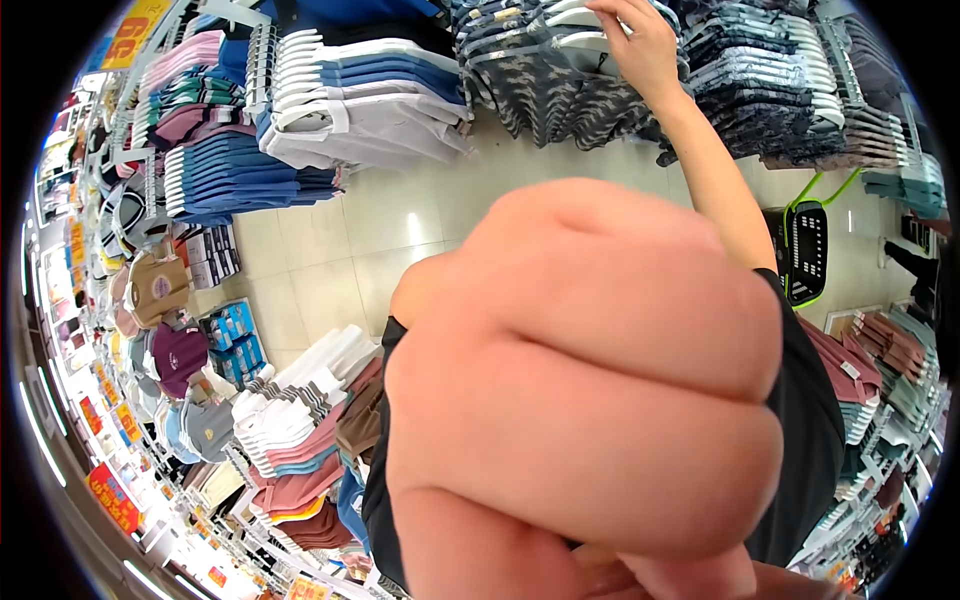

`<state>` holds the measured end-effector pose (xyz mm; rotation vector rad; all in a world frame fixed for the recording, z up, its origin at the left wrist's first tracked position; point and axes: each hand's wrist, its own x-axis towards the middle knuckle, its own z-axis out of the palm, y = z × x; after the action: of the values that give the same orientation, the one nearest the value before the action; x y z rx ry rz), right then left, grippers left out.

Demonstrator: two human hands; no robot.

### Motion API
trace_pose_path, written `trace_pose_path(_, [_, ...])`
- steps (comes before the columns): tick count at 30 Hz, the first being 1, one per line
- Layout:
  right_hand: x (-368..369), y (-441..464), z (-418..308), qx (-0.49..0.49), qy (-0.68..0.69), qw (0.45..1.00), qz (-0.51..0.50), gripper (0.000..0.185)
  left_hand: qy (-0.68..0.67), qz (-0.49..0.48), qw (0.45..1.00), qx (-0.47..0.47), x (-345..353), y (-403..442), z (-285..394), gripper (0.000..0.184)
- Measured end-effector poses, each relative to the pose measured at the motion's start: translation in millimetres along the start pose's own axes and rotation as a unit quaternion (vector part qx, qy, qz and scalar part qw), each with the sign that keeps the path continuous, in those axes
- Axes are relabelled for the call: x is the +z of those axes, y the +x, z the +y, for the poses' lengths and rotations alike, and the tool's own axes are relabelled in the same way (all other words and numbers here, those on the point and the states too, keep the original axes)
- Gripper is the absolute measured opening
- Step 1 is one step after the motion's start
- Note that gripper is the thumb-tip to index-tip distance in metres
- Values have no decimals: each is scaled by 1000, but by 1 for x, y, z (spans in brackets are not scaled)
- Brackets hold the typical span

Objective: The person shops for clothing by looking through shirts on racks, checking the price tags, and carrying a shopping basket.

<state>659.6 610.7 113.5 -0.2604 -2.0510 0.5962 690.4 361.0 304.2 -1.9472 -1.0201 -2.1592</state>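
Note:
My left hand (590, 380) fills the middle of the view, very close to the camera and blurred. Its fingers are curled, and whatever they may hold is hidden. At the top, my right hand (640, 45) reaches up to the clothes rack, with thumb and fingertips pinched at a white hanger (583, 40). Dark patterned garments (545, 95) hang just beneath it. More dark printed clothes (745, 100) are on hangers to the right of my right wrist.
Light grey shirts (375, 130) and blue garments (245, 180) hang at the upper left. A black basket with green handles (805, 250) stands on the tiled floor (390, 215) at right. White garments (300, 400) hang at lower left. Part of another person (912, 265) shows at the far right.

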Motion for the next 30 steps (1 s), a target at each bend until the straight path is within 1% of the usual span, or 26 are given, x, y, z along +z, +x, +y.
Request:
trace_pose_path(2, [0, 0, 0, -19, -21, 1000, -1, 11, -41, 42, 998, -17, 6, -3, -4, 16])
trace_pose_path(4, [3, -1, 1, -3, 1, 1000, -4, 11, -84, 99, 991, -33, 14, -9, -9, 15])
trace_pose_path(9, [2, 3, -2, -24, -13, 1000, -1, 13, -151, 212, 964, -54, 37, -11, -6, 12])
trace_pose_path(13, [2, 4, -3, -21, -3, 1000, 3, 13, -184, 276, 941, -63, 51, -11, -4, 9])
trace_pose_path(20, [3, 1, 3, -13, 27, 1000, 3, 13, -224, 357, 902, -87, 74, -13, 1, 5])
trace_pose_path(23, [1, 2, 2, -16, 23, 1000, 2, 13, -237, 416, 870, -113, 85, -14, 3, 4])
trace_pose_path(25, [0, 2, 1, -18, 27, 999, 4, 12, -243, 495, 824, -129, 88, -18, 5, 3])
trace_pose_path(26, [0, 3, -1, -24, 28, 999, 12, 12, -248, 495, 822, -133, 74, -20, -1, 3])
trace_pose_path(27, [-1, 3, -2, -21, 28, 999, 7, 12, -231, 240, 935, -118, 46, -22, -13, 2])
trace_pose_path(28, [-3, 3, -4, -19, 28, 999, 2, 12, -197, -33, 976, -89, 29, -28, -24, 5])
trace_pose_path(30, [-8, 5, -4, -21, 14, 1000, 1, 12, -145, -87, 981, -93, 26, -51, -39, 8])
